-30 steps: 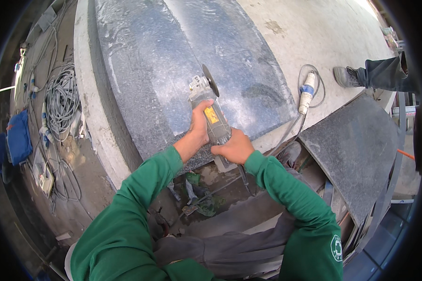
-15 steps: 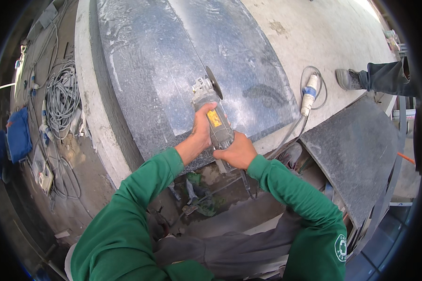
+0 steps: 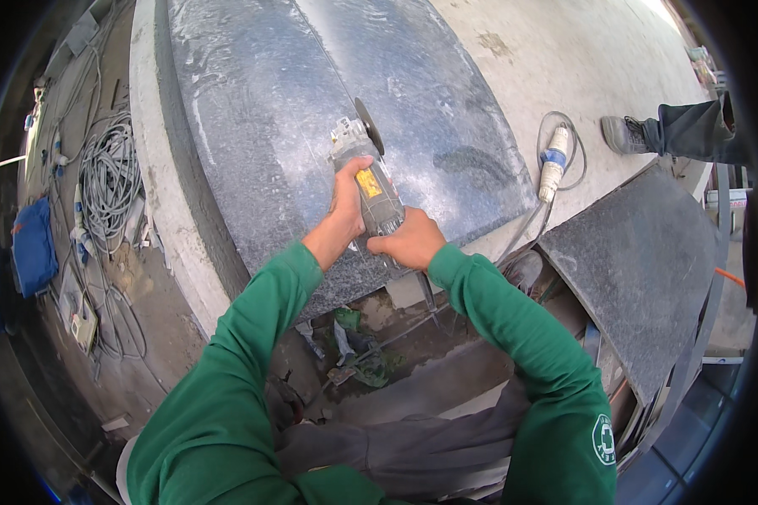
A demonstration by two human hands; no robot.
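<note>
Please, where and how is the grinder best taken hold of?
Likely best by the long grinder body, coming from the person's near side: left hand on its left, right hand at its rear end. The thin disc stands at the far end, on the right, so both grips lie behind it.

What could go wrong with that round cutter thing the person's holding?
If the grinder slipped, its exposed disc could perhaps cut the bare left hand or right hand. Its cord hangs down past the near edge of the slab, so it might snag and jerk the grinder.
</note>
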